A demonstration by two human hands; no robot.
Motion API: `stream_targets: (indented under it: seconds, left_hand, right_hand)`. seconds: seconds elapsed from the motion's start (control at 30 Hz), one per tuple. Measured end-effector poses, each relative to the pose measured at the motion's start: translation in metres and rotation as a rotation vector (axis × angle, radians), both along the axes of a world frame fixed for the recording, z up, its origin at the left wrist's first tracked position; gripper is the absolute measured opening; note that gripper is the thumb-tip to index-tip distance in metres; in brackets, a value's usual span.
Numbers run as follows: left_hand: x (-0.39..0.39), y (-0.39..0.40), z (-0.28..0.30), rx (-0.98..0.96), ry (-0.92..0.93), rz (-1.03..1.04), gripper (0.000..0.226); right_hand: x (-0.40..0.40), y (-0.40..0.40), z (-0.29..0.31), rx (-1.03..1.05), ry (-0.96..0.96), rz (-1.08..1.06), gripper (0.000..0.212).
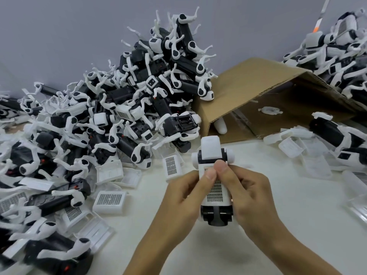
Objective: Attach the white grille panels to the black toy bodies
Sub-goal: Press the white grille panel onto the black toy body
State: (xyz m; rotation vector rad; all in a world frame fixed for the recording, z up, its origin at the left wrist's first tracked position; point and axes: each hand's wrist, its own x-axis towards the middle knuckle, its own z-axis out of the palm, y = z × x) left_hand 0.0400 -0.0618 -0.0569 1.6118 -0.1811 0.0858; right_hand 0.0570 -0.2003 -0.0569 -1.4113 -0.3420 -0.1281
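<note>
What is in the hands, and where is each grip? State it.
Both hands, left and right, grip one black toy body by its sides, thumbs pressing its white grille panel.

Your left hand point(183, 197) and right hand point(246, 193) grip a black plastic toy body point(216, 214), thumbs pressing its white grille panel point(215, 190).
</note>
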Motion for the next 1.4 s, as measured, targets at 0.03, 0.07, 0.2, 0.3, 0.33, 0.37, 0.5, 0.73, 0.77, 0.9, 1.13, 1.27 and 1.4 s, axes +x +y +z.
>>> stream_targets:
  seconds: [0.03,0.07,0.2,0.3,0.33,0.37,0.5,0.73,0.77,0.9,1.13,1.27,1.4]
  left_hand:
    - [-0.001,0.000,0.001,0.035,-0.011,-0.029,0.043]
    - [-0.002,0.001,0.002,0.065,-0.020,-0.053,0.036]
    - [0.000,0.001,0.001,0.114,-0.014,-0.040,0.027]
    - [0.001,-0.001,0.001,0.072,-0.034,0.077,0.031]
    - [0.003,0.001,0.001,0.034,-0.018,0.111,0.033]
    - [0.004,0.003,0.001,0.002,0.000,0.137,0.035]
    - [0.004,0.003,-0.001,0.009,-0.026,0.150,0.035]
    - [0.003,0.004,-0.001,-0.004,-0.003,0.070,0.029]
    - [0.004,0.003,-0.002,0.004,-0.022,0.094,0.023]
    - [0.005,-0.002,-0.006,-0.028,-0.089,0.191,0.016]
    - [0.011,0.003,-0.009,-0.135,-0.116,0.361,0.040]
    - [0.016,0.008,-0.013,-0.100,-0.152,0.429,0.046]
    - [0.019,0.012,-0.017,0.082,-0.205,0.427,0.031]
  right_hand:
    - [0.000,-0.001,0.000,-0.001,0.001,-0.002,0.034]
    - [0.002,-0.002,0.001,0.000,0.023,0.006,0.034]
    - [0.013,-0.002,0.000,0.031,0.274,0.172,0.041]
    - [0.018,-0.002,-0.003,-0.008,0.326,0.270,0.042]
    - [0.019,-0.003,-0.004,-0.040,0.325,0.276,0.041]
    - [0.019,-0.003,-0.004,-0.081,0.309,0.273,0.040]
    - [0.019,-0.006,-0.004,-0.110,0.187,0.180,0.029]
    - [0.019,-0.005,0.000,-0.058,0.257,0.088,0.027]
    - [0.018,-0.003,-0.001,-0.061,0.266,0.065,0.032]
    - [0.019,0.001,0.004,-0.138,0.287,0.021,0.034]
    - [0.018,-0.031,0.047,-0.501,0.144,-0.043,0.041]
    - [0.021,-0.067,0.116,-0.762,-0.304,-0.362,0.031]
    - [0.073,-0.111,0.215,-0.845,-0.458,-0.660,0.032]
